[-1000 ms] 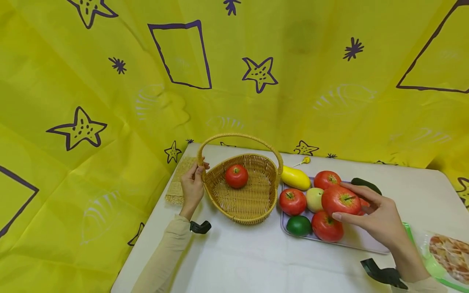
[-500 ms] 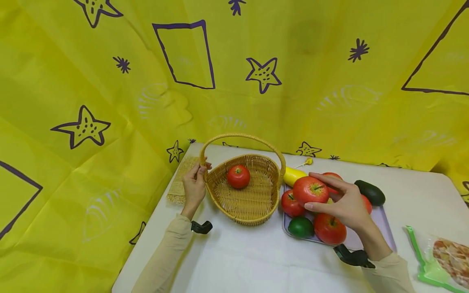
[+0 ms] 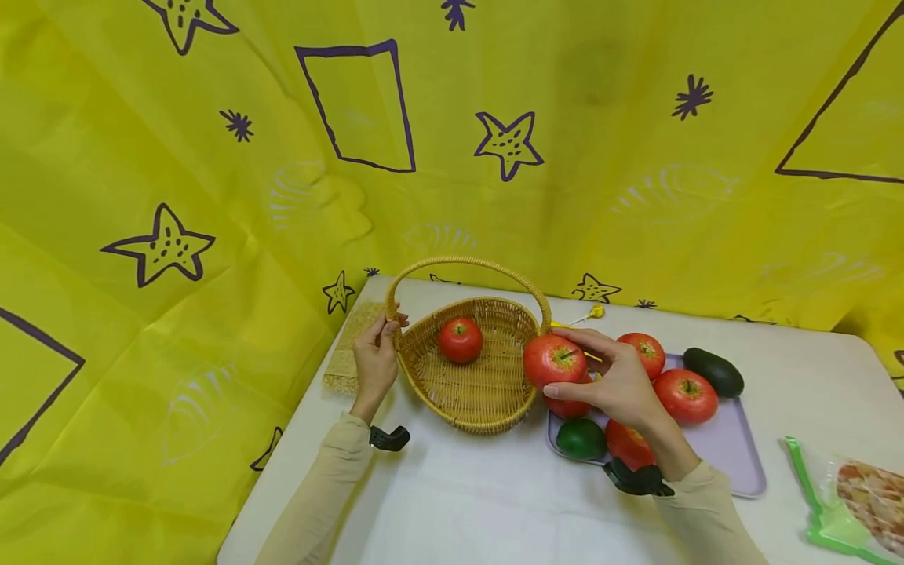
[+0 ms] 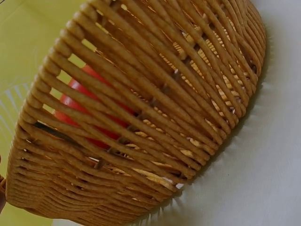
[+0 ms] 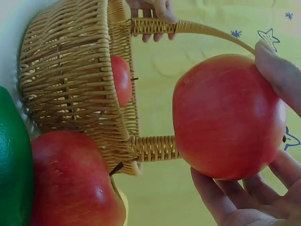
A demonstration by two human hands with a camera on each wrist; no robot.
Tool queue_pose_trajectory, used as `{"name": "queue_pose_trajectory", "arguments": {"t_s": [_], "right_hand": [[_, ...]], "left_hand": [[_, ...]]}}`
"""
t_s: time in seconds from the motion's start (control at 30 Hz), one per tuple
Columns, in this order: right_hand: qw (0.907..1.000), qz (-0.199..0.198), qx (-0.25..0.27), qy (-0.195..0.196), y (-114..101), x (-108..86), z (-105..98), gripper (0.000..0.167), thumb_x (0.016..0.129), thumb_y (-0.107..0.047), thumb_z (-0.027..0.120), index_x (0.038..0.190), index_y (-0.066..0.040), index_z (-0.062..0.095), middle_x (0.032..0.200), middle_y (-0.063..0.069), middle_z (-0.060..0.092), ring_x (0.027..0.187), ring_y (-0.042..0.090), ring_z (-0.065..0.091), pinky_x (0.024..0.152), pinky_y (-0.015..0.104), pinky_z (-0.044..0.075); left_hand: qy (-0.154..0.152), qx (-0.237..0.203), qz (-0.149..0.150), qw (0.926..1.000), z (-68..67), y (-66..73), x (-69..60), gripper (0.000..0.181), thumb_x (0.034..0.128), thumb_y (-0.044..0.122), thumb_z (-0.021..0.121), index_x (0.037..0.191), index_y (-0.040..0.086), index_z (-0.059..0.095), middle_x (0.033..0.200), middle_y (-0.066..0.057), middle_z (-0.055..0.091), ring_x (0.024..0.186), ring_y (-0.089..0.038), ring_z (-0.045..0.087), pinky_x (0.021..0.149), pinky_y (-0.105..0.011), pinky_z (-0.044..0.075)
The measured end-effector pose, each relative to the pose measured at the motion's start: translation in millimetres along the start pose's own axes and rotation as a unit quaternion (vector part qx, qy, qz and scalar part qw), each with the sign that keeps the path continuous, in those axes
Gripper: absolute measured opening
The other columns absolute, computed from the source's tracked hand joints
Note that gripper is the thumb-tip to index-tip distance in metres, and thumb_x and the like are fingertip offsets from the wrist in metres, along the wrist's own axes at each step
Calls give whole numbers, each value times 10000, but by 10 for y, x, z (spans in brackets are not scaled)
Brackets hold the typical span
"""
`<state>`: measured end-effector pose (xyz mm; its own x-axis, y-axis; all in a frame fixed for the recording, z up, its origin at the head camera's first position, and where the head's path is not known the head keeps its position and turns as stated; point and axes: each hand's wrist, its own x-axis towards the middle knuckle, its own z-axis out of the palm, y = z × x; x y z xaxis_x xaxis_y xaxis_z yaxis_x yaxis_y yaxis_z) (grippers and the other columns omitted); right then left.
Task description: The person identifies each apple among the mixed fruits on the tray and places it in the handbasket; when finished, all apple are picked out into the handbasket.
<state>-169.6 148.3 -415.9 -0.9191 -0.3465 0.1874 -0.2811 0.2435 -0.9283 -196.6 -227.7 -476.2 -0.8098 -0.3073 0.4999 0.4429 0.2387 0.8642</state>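
Observation:
My left hand grips the base of the handle on the left side of a wicker basket. Inside the basket lies one red apple, also visible through the weave in the left wrist view. My right hand holds a second red apple between thumb and fingers, beside the basket's right rim. In the right wrist view this held apple is lifted clear of the apple below it. The lilac tray under my right arm bears several more red apples.
A green lime-like fruit and a dark green avocado-like fruit lie at the tray. A lollipop is behind it. A packet with green edging lies at right, and a flat beige packet sits left of the basket.
My right hand has carried the held apple leftward from over the tray to the basket's right rim. The left hand keeps its grip on the handle.

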Motion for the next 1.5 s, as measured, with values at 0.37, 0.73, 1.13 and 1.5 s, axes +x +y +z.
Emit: {"name": "queue_pose_trajectory", "arguments": {"t_s": [0.37,0.73,1.13,1.5], "right_hand": [[9998,135,76,138,-52,-13,96,706,789,-146,964,1430,-133,669,1397,76,672,1172,50,678,957,201,598],[9998,-147,57,-123,-179,120,260,684,806,-170,952,1431,-142,676,1434,45,657,1193,171,679,973,240,600],[9974,-101,431,-570,-141,444,625,766,782,-166,970,1466,-143,627,1496,102,607,1275,301,669,1060,358,590],[9981,49,-287,-534,-133,681,810,819,794,-199,954,1511,-112,569,1506,138,591,1290,370,638,1092,563,552]], "left_hand": [[48,5,68,10000,-18,-13,8,317,1090,42,546,1349,-83,679,1114,-325,741,1061,-488,713,977,-154,574],[85,133,170,9997,-29,-29,14,315,1095,75,552,1341,-62,694,1110,-284,757,1041,-447,727,974,-170,582],[84,218,-68,9997,26,-27,6,289,1079,8,550,1303,-97,698,1104,-343,734,1059,-497,717,974,-176,583],[74,219,-105,9997,50,260,-31,289,1088,1,533,1300,-119,687,1135,-359,721,1068,-530,697,987,-205,589]]}}
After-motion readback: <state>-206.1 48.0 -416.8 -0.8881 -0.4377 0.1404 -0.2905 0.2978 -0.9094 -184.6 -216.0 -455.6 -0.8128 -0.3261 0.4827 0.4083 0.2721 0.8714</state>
